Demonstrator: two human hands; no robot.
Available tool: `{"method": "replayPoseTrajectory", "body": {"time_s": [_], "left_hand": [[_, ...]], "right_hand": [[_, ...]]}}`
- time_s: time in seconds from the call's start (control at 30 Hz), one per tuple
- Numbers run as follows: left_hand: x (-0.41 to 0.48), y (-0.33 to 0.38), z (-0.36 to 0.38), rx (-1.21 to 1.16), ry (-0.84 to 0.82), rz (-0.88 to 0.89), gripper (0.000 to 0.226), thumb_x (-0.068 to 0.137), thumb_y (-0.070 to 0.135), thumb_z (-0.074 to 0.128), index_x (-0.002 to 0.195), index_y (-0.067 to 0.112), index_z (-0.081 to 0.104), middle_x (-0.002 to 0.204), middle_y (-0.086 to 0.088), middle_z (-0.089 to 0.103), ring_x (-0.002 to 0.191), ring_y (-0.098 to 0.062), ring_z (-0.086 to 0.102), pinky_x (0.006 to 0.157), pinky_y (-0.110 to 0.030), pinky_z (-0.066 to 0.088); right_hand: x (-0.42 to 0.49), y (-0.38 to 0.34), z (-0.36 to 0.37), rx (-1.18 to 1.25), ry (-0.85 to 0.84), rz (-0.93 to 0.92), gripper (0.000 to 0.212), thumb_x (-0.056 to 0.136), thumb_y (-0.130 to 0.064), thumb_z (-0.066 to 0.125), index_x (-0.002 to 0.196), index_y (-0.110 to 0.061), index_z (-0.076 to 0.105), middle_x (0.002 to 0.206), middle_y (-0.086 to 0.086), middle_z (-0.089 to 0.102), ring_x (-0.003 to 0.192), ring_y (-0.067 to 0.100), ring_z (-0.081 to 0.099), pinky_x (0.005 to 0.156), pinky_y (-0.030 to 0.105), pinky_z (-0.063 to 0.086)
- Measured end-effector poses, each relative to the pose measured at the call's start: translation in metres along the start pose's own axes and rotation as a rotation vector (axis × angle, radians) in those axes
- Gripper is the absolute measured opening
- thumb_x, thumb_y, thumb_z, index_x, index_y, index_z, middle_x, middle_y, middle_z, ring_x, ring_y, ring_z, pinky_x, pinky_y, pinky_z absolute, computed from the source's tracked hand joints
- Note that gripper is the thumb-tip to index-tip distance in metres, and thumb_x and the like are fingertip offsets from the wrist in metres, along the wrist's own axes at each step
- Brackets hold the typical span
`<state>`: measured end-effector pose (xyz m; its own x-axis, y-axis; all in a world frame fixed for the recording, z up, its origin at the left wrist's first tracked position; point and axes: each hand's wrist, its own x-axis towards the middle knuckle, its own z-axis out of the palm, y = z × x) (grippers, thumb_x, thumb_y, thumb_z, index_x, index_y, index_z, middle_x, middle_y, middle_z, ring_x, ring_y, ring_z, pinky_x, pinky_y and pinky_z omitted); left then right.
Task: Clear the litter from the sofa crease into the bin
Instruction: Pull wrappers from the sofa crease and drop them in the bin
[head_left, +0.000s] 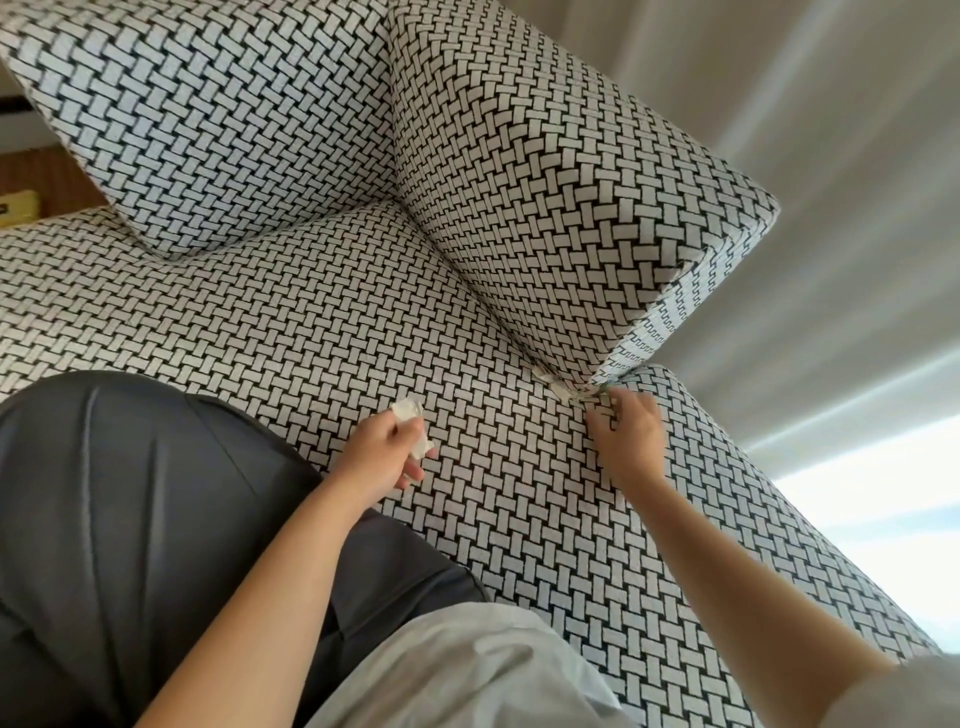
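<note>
I sit on a black-and-white woven-pattern sofa (322, 312). My left hand (387, 447) grips a crumpled white tissue (410, 415) above the seat. My right hand (628, 431) reaches into the crease (519, 358) where the back cushion (545, 171) meets the seat, with its fingertips at pale paper scraps (558, 387) wedged there. Whether the fingers pinch a scrap is hidden by the hand. No bin is in view.
A second cushion (208, 119) leans at the upper left. My dark trousers (156, 519) cover the lower left. Pale curtains (831, 156) hang behind the sofa on the right. A wooden surface with a yellow object (18, 208) shows at the far left.
</note>
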<state>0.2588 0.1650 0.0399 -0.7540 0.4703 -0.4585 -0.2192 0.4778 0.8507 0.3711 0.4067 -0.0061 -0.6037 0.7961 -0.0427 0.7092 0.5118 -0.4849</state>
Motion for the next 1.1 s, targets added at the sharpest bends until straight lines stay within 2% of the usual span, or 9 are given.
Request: {"method": "replayPoseTrajectory", "body": {"time_s": [0.1,0.27,0.47,0.63,0.7,0.8,0.87,1.0,1.1], "left_hand": [[0.000,0.000,-0.001,-0.003,0.011,-0.014,0.013,0.099,0.020,0.039,0.092,0.023,0.050,0.086,-0.002,0.067,0.056,-0.012,0.057,0.054,-0.023,0.045],[0.000,-0.002,-0.003,0.001,0.017,-0.031,0.015,0.099,0.023,0.039,0.105,0.017,0.051,0.090,-0.002,0.068,0.057,-0.010,0.059,0.055,-0.021,0.046],[-0.002,0.002,0.000,0.031,0.022,-0.021,0.011,0.099,0.022,0.040,0.095,0.024,0.050,0.086,0.004,0.063,0.060,-0.010,0.060,0.061,-0.022,0.048],[-0.005,0.002,0.000,0.031,0.039,-0.026,0.013,0.099,0.023,0.040,0.105,0.019,0.050,0.087,0.003,0.063,0.063,-0.011,0.061,0.059,-0.020,0.047],[-0.007,0.003,0.000,0.024,0.051,-0.024,0.013,0.099,0.022,0.039,0.105,0.018,0.050,0.086,0.003,0.063,0.062,-0.011,0.061,0.058,-0.019,0.047],[-0.007,0.003,0.000,0.021,0.058,-0.029,0.014,0.099,0.022,0.039,0.108,0.018,0.050,0.086,0.002,0.064,0.063,-0.012,0.061,0.058,-0.019,0.048],[-0.007,0.003,-0.001,0.027,0.058,-0.034,0.014,0.099,0.022,0.039,0.108,0.018,0.050,0.087,0.002,0.064,0.064,-0.012,0.062,0.059,-0.019,0.049],[-0.006,0.003,0.000,0.042,0.051,-0.044,0.015,0.099,0.022,0.040,0.107,0.016,0.051,0.092,-0.002,0.066,0.062,-0.012,0.061,0.057,-0.019,0.047],[-0.005,0.002,0.001,0.049,0.042,-0.058,0.014,0.099,0.022,0.040,0.105,0.016,0.051,0.098,-0.006,0.067,0.060,-0.012,0.061,0.057,-0.020,0.047]], "right_hand": [[0.023,-0.001,-0.007,-0.059,-0.075,0.092,0.058,0.084,-0.035,0.062,0.132,-0.010,0.040,0.127,0.011,0.045,0.113,0.025,0.047,0.091,0.037,0.044],[0.050,-0.009,-0.012,-0.268,-0.224,0.124,0.044,0.081,-0.044,0.063,0.109,-0.010,0.056,0.118,0.009,0.048,0.087,0.018,0.046,0.066,0.029,0.041],[0.055,-0.006,-0.014,-0.232,-0.244,0.107,0.033,0.082,-0.043,0.061,0.104,-0.017,0.062,0.111,0.006,0.058,0.083,0.020,0.054,0.051,0.022,0.035],[0.053,-0.008,-0.010,-0.225,-0.161,0.133,0.020,0.090,-0.025,0.051,0.102,-0.012,0.061,0.096,0.007,0.063,0.083,0.024,0.057,0.069,0.031,0.048],[0.051,-0.009,-0.009,-0.222,-0.143,0.139,0.017,0.091,-0.024,0.051,0.099,-0.011,0.059,0.089,0.005,0.061,0.082,0.024,0.057,0.070,0.031,0.049],[0.050,-0.005,-0.011,-0.169,-0.137,0.098,0.018,0.092,-0.026,0.051,0.100,-0.013,0.061,0.092,0.004,0.064,0.079,0.021,0.057,0.062,0.026,0.045],[0.044,-0.002,-0.015,-0.093,-0.128,0.047,0.018,0.092,-0.025,0.053,0.102,-0.013,0.062,0.099,0.003,0.064,0.076,0.016,0.051,0.055,0.023,0.036],[0.017,0.005,-0.016,0.097,-0.026,-0.001,0.011,0.091,-0.017,0.053,0.095,-0.008,0.060,0.105,0.006,0.055,0.081,0.014,0.047,0.067,0.024,0.035],[-0.016,-0.002,-0.011,0.250,0.025,-0.022,0.004,0.089,-0.009,0.055,0.089,-0.007,0.058,0.104,0.004,0.049,0.076,0.006,0.045,0.064,0.009,0.037]]}}
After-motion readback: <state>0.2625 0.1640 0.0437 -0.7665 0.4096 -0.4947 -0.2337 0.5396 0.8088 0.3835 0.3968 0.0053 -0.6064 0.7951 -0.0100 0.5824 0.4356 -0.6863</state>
